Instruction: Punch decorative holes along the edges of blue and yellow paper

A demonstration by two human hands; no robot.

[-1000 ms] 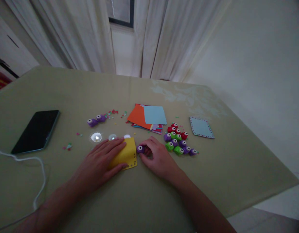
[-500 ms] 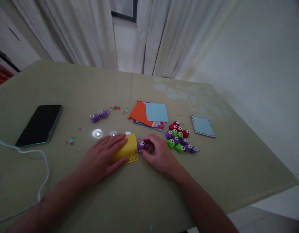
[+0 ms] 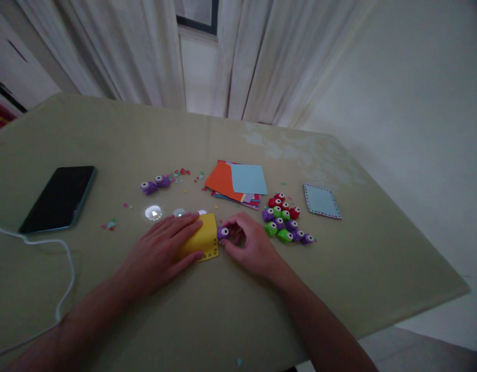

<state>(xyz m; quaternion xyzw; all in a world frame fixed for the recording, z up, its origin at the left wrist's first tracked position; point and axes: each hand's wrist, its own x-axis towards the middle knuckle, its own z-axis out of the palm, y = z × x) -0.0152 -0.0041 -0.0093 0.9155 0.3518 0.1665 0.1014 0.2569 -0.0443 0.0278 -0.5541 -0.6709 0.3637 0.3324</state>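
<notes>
My left hand lies flat with fingers stretched out on a yellow paper square, pressing it to the table. Small holes run along the paper's right and lower edges. My right hand is closed round a small purple punch set against the paper's right edge. Just right of that hand sits a cluster of little red, green and purple punches.
A stack of coloured paper lies behind the hands, a light blue card with punched edges to the right. Two purple punches, paper scraps, a black phone and a white cable are on the left. The table edge runs close on the right.
The purple punch in my right hand has shifted slightly up along the paper's right edge. The left hand has stayed on the yellow paper.
</notes>
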